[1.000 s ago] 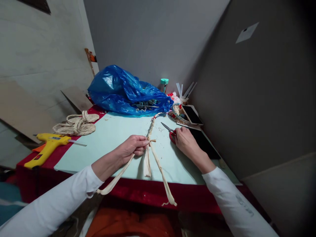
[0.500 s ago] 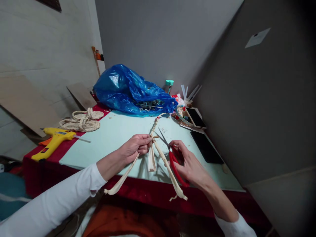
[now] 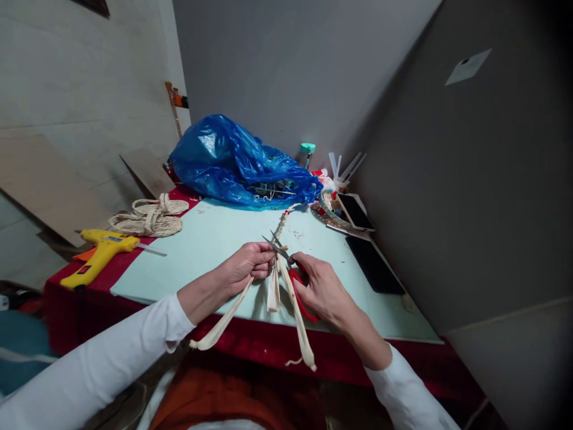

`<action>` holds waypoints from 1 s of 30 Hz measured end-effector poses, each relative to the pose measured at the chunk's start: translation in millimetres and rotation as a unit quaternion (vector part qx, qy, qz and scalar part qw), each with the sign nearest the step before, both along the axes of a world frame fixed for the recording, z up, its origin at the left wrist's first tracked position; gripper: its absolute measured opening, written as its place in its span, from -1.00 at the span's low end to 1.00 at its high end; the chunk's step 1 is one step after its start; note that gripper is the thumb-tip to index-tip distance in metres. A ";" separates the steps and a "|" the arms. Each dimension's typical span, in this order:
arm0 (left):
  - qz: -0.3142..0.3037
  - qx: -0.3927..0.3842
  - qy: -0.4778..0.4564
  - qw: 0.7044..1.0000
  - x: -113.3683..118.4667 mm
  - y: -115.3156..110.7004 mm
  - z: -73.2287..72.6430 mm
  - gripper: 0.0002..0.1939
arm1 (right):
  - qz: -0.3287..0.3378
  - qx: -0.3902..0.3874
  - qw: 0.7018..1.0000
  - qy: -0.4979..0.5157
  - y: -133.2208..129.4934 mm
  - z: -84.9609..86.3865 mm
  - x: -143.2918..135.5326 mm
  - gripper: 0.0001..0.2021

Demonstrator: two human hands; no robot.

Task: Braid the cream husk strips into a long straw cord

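Note:
My left hand (image 3: 248, 267) is closed, thumb and fingers pinching a braid (image 3: 281, 224) of pale dried plant fibre. Beyond the pinch the braid runs away over the board, with a red tie near its far end. Several loose, flat strands (image 3: 301, 316) hang toward me from the braid, past the board's front edge. In my right hand (image 3: 323, 286) is a pair of scissors (image 3: 304, 295) with red handles. Their blades are parted and lie across the braid close to my left fingertips, at a short stub of fibre. Whether the blades touch the fibre I cannot tell.
A pale green board (image 3: 179, 263) covers the red tablecloth (image 3: 76, 322). On the left are a yellow glue gun (image 3: 101, 254) and woven sandals (image 3: 152, 218). A blue plastic bag (image 3: 233, 161) lies at the back. Two dark phone-like slabs, one a black slab (image 3: 373, 266), rest at right.
My right hand has moved left with the scissors, bringing the blades from beside the braid to across it. The right-hand strand has swung left. My left hand keeps its pinch.

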State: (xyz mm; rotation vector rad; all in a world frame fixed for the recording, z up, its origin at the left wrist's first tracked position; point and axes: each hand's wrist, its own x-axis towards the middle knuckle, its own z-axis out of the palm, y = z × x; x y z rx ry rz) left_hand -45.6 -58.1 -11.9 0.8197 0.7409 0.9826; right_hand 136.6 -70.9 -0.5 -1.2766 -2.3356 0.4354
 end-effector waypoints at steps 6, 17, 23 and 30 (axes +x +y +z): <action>-0.007 -0.016 -0.004 1.000 0.3 -0.8 -0.6 -0.93 | -0.015 0.011 0.999 -0.044 -4.2 -3.0 3.9 -0.93; -0.030 0.003 0.022 0.999 -2.0 -0.5 -2.0 -0.82 | -0.111 0.028 0.984 -0.140 11.9 2.9 33.4 -0.83; -0.023 -0.019 0.028 0.999 -4.5 -1.2 -3.1 -0.84 | -0.227 0.100 0.930 -0.271 54.7 -5.6 52.3 -0.78; -0.032 -0.009 0.046 0.998 -6.7 -1.5 -2.0 -0.81 | -0.067 0.083 0.987 -0.122 73.5 -3.8 -1.3 -0.78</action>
